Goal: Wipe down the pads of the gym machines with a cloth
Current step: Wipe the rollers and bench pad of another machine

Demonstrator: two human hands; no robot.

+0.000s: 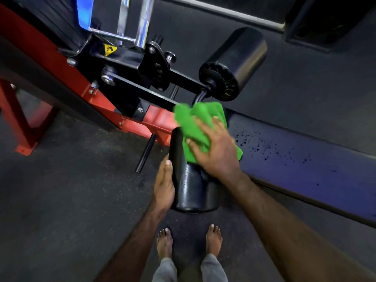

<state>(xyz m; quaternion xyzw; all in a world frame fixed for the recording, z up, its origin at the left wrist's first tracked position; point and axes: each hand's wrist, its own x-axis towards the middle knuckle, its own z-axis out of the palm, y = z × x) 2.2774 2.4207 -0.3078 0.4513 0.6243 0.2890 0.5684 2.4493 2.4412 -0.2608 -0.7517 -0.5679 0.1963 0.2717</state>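
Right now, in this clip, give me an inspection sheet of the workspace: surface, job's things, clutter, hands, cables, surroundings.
Surface: dark rubber gym floor; long dark bench pad speckled with droplets.
Job's things: crumpled green microfibre cloth lies on the near black cylindrical roller pad; a second black roller pad sits beyond, untouched.
Clutter: nothing seen.
Hands: left hand steadies the near roller's side, thumb on it; right hand presses the cloth with spread fingers.
Cables: nothing seen.
Surroundings: red steel machine frame, black pivot arm, chrome bars, yellow warning sticker; bare feet below.
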